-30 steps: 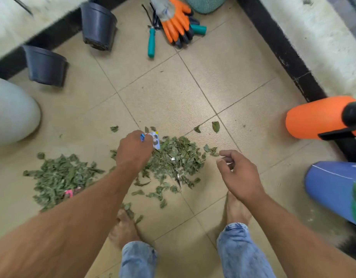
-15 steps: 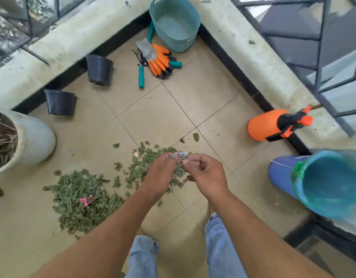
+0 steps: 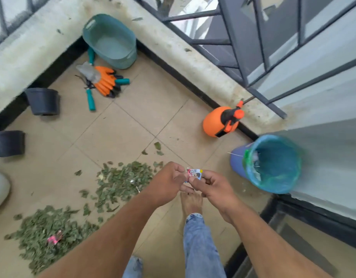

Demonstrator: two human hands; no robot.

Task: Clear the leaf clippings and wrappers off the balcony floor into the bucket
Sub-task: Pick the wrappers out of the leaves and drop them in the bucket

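Film-thin and likely weightless, the wrapper (image 3: pixel 194 173) hangs just left of the bucket (image 3: pixel 236 163), with left grip (image 3: pixel 167 182) and right grip (image 3: pixel 211 184) both pinching its edges. It should crumple and flutter (the leaf clippings (image 3: pixel 121 179) farther left would too), so hold an edge firmly.

Open air between the wrapper (image 3: pixel 194 173) and bucket (image 3: pixel 273 163) mouth

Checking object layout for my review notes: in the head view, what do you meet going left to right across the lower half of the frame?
pink wrapper → left hand → printed wrapper → right hand → blue bucket
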